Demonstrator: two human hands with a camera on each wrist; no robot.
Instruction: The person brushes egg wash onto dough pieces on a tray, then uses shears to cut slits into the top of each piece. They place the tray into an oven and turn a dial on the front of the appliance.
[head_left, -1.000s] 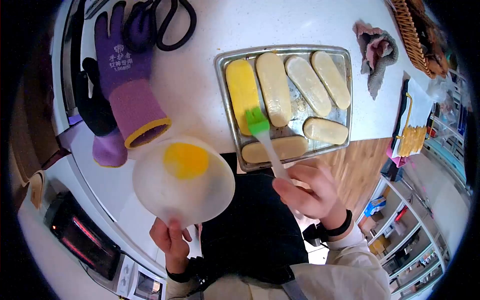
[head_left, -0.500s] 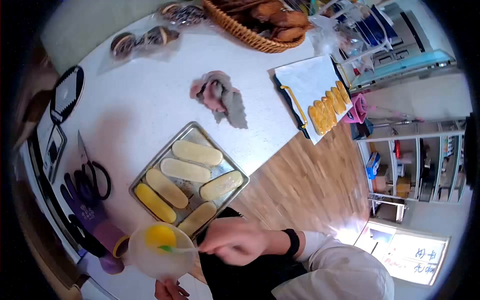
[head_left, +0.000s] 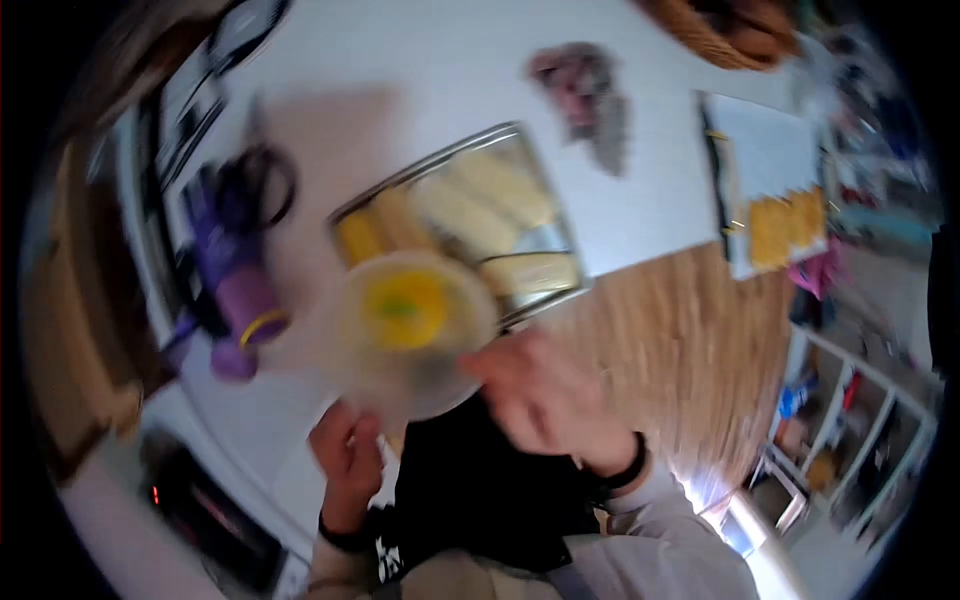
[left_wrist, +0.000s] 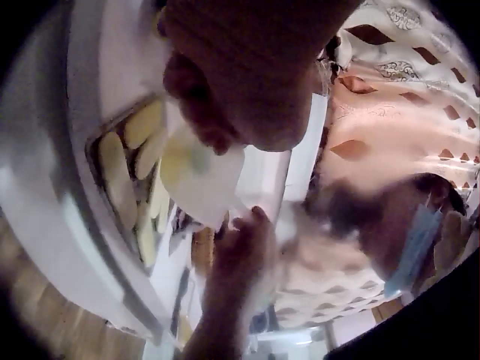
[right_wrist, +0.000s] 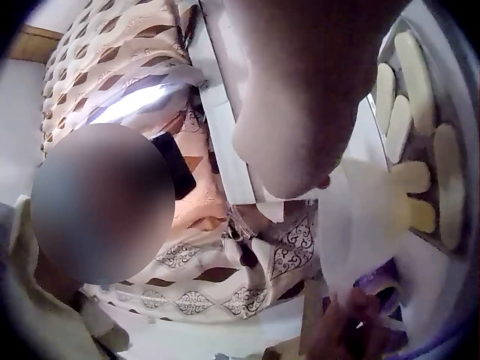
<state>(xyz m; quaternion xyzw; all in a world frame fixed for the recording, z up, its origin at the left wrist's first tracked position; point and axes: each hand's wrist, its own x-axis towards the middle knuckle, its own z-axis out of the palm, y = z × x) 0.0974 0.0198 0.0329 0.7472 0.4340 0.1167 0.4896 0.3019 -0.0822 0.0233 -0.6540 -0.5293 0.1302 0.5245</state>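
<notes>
My left hand (head_left: 348, 450) pinches the near rim of a translucent white bowl (head_left: 345, 360) with yellow egg wash (head_left: 425, 320) in it. In my right hand (head_left: 540, 395) is a pastry brush, its green bristle head (head_left: 398, 304) down in the egg wash; the handle is blurred. The bowl overlaps the near left part of a metal baking tray (head_left: 428, 166) bearing several long oval dough pieces (head_left: 465, 215). At the tray's left end, one dough piece (head_left: 360, 236) is coated yellow. In the left wrist view the bowl (left_wrist: 206, 187) appears between both hands, beside the tray.
Purple gloves (head_left: 225, 250) and black-handled scissors (head_left: 272, 185) lie left of the tray. A crumpled cloth (head_left: 585, 95) lies beyond it. To the right, golden baked pieces (head_left: 785, 230) sit on a paper-lined tray (head_left: 775, 150). A wicker basket (head_left: 715, 40) stands at the back.
The brush has left the yellow-coated dough piece and gone into the bowl's egg wash, carried left by my right hand. The head view swung right, then partly back.
</notes>
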